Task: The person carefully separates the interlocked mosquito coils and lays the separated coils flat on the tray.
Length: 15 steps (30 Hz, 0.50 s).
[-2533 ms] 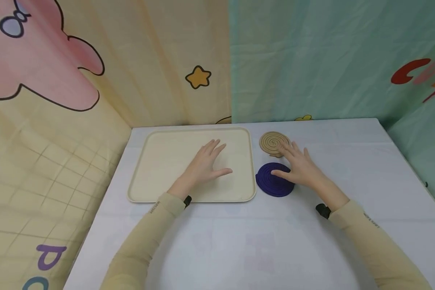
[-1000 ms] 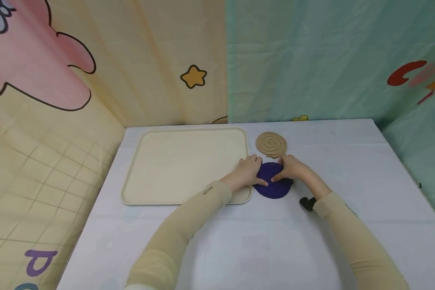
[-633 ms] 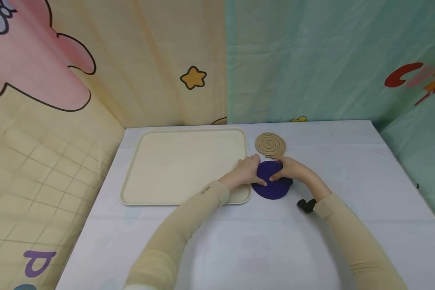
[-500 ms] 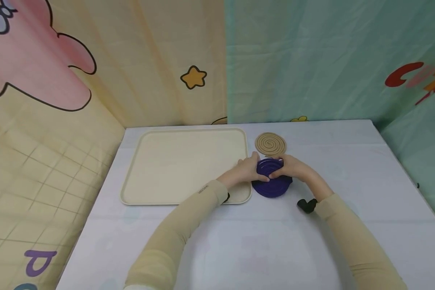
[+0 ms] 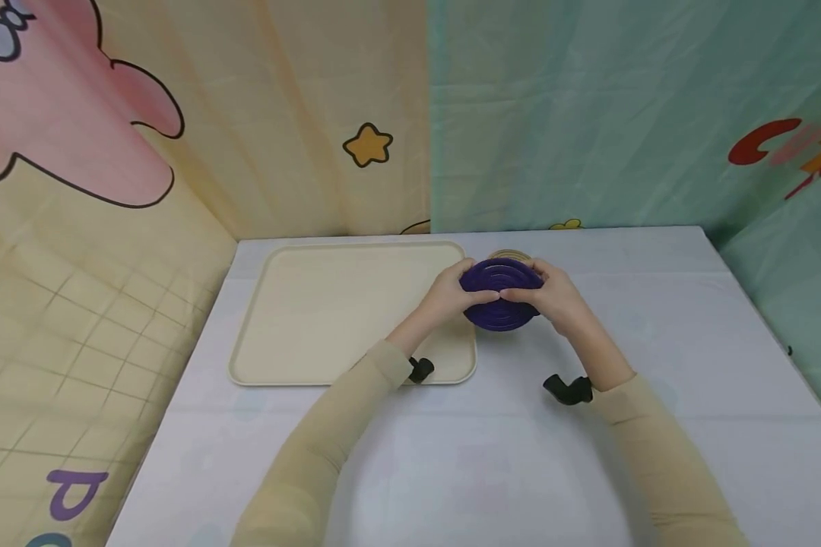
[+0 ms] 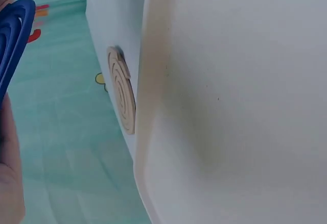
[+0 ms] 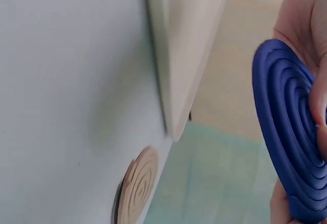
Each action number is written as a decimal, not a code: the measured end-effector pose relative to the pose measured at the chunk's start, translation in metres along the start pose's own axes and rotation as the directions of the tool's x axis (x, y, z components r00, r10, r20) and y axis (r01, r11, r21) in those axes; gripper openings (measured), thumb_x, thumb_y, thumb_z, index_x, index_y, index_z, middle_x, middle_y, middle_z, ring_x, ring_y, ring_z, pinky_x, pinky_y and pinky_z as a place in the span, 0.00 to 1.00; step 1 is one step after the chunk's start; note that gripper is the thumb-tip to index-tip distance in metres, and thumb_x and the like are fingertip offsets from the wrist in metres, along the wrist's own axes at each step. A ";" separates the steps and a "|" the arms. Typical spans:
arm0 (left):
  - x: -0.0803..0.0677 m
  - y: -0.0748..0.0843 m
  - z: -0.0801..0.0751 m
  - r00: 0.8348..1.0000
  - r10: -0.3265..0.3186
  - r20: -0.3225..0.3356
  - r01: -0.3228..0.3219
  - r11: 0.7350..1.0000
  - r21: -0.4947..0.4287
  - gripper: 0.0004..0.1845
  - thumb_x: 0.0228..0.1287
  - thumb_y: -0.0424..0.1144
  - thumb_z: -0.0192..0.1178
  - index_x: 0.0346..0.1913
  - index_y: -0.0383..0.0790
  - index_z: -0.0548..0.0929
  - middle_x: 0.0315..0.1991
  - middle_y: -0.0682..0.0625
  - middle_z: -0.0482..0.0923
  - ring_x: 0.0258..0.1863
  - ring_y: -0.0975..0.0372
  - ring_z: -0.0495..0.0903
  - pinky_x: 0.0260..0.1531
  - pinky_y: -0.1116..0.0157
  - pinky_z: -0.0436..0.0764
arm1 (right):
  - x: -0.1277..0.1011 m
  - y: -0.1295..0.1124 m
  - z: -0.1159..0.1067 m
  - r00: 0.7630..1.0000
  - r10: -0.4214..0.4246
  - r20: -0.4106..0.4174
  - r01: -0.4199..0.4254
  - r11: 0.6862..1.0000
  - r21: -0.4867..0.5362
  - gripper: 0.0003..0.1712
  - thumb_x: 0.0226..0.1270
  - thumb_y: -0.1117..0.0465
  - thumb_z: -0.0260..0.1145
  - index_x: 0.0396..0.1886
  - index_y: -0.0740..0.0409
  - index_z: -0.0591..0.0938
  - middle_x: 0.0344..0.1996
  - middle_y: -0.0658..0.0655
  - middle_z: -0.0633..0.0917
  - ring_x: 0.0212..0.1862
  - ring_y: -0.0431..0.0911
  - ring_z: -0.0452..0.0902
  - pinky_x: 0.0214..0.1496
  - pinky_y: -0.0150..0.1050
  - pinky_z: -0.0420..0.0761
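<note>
A purple flat spiral coil (image 5: 499, 315), wound from a thick cord-like strip, is raised off the table and tilted. My left hand (image 5: 443, 296) grips its left edge, thumb lying across the front. From the right side, my right hand (image 5: 559, 300) holds the opposite edge the same way, and both thumb tips meet near the middle. Bluer in the right wrist view, the coil (image 7: 278, 101) shows its rings lying close together. A tan spiral coil (image 5: 509, 254) lies on the table behind, mostly covered by the purple one in the head view.
A cream rectangular tray (image 5: 342, 319) with a low rim lies on the white-covered table (image 5: 451, 463), left of the tan coil. Printed curtains (image 5: 575, 114) stand at the back and along the sides. A black wrist camera (image 5: 568, 390) sits on the right wrist.
From spread above the table, both hands came together on the purple coil. They lifted it off the table, tilted it, and moved it up and slightly left, over the tan coil.
</note>
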<state>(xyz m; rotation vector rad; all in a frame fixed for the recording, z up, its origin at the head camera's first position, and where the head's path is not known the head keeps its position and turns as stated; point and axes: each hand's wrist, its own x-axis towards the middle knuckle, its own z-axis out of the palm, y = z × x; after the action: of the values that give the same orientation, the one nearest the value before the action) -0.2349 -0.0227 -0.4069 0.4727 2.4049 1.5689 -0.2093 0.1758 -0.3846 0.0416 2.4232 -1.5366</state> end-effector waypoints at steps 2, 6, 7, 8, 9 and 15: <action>-0.008 0.000 -0.005 0.998 0.034 -0.053 -0.035 0.999 -0.025 0.18 0.58 0.44 0.72 0.43 0.40 0.76 0.39 0.49 0.79 0.40 0.60 0.76 0.41 0.70 0.77 | -0.002 -0.003 0.006 1.000 -0.008 -0.003 0.008 0.998 0.067 0.38 0.64 0.58 0.70 0.71 0.62 0.67 0.67 0.68 0.72 0.65 0.61 0.71 0.68 0.53 0.72; -0.025 -0.004 -0.015 0.993 0.030 -0.110 -0.038 0.997 -0.068 0.16 0.57 0.45 0.72 0.37 0.42 0.77 0.35 0.52 0.77 0.37 0.63 0.74 0.38 0.71 0.76 | -0.007 -0.005 0.020 1.000 -0.024 0.017 0.021 0.992 0.123 0.34 0.65 0.58 0.70 0.68 0.64 0.71 0.60 0.66 0.79 0.57 0.53 0.79 0.62 0.44 0.78; -0.029 -0.004 -0.017 0.993 0.022 -0.114 -0.031 0.997 -0.077 0.15 0.57 0.45 0.72 0.38 0.42 0.78 0.36 0.52 0.78 0.37 0.62 0.75 0.39 0.70 0.77 | -0.007 -0.004 0.023 0.999 -0.029 0.025 0.026 0.992 0.122 0.32 0.65 0.58 0.70 0.66 0.65 0.74 0.57 0.65 0.82 0.53 0.50 0.82 0.59 0.41 0.80; -0.033 -0.005 -0.019 0.993 0.013 -0.115 -0.023 0.996 -0.084 0.15 0.57 0.46 0.72 0.39 0.42 0.79 0.37 0.52 0.79 0.38 0.62 0.77 0.41 0.69 0.79 | -0.008 -0.004 0.027 0.999 -0.036 0.034 0.032 0.992 0.125 0.30 0.65 0.58 0.70 0.64 0.66 0.76 0.54 0.64 0.84 0.50 0.47 0.83 0.56 0.38 0.81; -0.036 -0.005 -0.022 0.993 0.003 -0.117 -0.014 0.996 -0.090 0.15 0.57 0.46 0.72 0.41 0.43 0.81 0.39 0.51 0.81 0.40 0.61 0.78 0.43 0.67 0.80 | -0.009 -0.005 0.030 0.998 -0.042 0.044 0.036 0.991 0.130 0.29 0.64 0.58 0.70 0.62 0.67 0.77 0.52 0.63 0.85 0.47 0.44 0.83 0.53 0.35 0.82; -0.053 -0.006 -0.036 0.989 -0.041 -0.140 0.027 0.995 -0.099 0.21 0.53 0.47 0.75 0.50 0.44 0.85 0.50 0.51 0.85 0.51 0.59 0.82 0.55 0.60 0.80 | -0.011 -0.007 0.042 0.987 -0.065 0.145 0.034 0.978 0.204 0.30 0.64 0.59 0.69 0.62 0.69 0.76 0.51 0.63 0.86 0.45 0.40 0.84 0.50 0.32 0.82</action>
<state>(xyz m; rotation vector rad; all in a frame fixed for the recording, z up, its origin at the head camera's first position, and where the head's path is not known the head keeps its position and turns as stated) -0.1995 -0.0758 -0.3973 0.3089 2.4105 1.7494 -0.1905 0.1362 -0.3925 -0.0929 2.1613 -1.7354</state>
